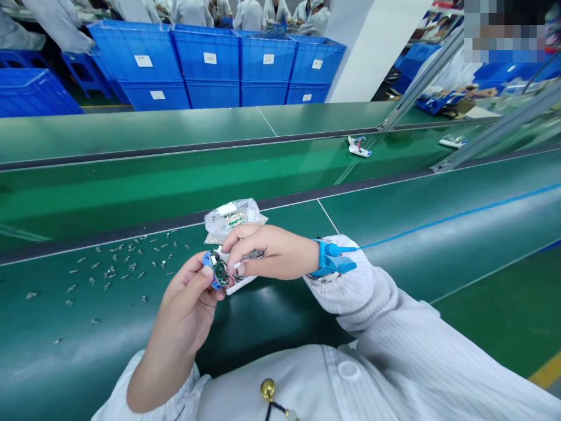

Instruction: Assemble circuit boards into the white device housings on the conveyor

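Observation:
My left hand grips a small device with a blue and white housing, its green circuit board facing up. The thumb presses on the blue edge. From the right, my right hand reaches over the device with fingers bent and pinched close to the board. Between those fingertips is a small white piece, too small to name. A white shell part of the device shows beneath the right fingers. Behind the hands lies a clear plastic bag of small parts.
Many small metal parts lie scattered on the green table to the left. A blue wrist strap cord runs off right. A white device half rests on the conveyor beyond. Blue crates and people in white coats are behind.

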Action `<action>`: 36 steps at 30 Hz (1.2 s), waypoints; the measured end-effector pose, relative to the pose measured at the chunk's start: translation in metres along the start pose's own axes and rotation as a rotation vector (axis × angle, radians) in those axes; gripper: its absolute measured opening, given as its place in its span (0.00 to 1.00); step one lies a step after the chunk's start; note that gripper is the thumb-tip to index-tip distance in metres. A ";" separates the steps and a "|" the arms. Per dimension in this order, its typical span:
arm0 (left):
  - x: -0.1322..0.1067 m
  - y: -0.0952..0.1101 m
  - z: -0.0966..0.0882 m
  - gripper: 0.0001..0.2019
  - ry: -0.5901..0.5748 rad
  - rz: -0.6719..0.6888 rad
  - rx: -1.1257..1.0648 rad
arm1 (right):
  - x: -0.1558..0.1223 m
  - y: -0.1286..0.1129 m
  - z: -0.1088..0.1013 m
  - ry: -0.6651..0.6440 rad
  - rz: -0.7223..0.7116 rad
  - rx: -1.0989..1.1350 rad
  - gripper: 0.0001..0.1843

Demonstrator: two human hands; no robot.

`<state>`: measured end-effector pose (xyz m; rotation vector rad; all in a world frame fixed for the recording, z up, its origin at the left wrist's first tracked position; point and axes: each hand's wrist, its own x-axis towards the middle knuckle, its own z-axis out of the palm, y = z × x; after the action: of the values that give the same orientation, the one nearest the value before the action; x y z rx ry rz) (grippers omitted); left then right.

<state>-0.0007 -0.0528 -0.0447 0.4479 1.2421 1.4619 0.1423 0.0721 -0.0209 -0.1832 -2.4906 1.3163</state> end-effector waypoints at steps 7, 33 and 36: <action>-0.001 -0.010 0.012 0.16 0.105 0.207 0.120 | -0.001 -0.001 0.034 0.525 0.270 -0.237 0.10; -0.008 0.008 0.034 0.20 0.202 0.710 0.798 | 0.009 -0.020 0.059 1.383 0.067 -0.294 0.11; -0.008 0.009 0.035 0.20 0.156 0.667 0.639 | 0.013 -0.020 0.060 1.434 0.025 -0.306 0.11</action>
<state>0.0263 -0.0427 -0.0208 1.2923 1.7920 1.6299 0.1107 0.0169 -0.0335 -0.8578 -1.3664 0.4057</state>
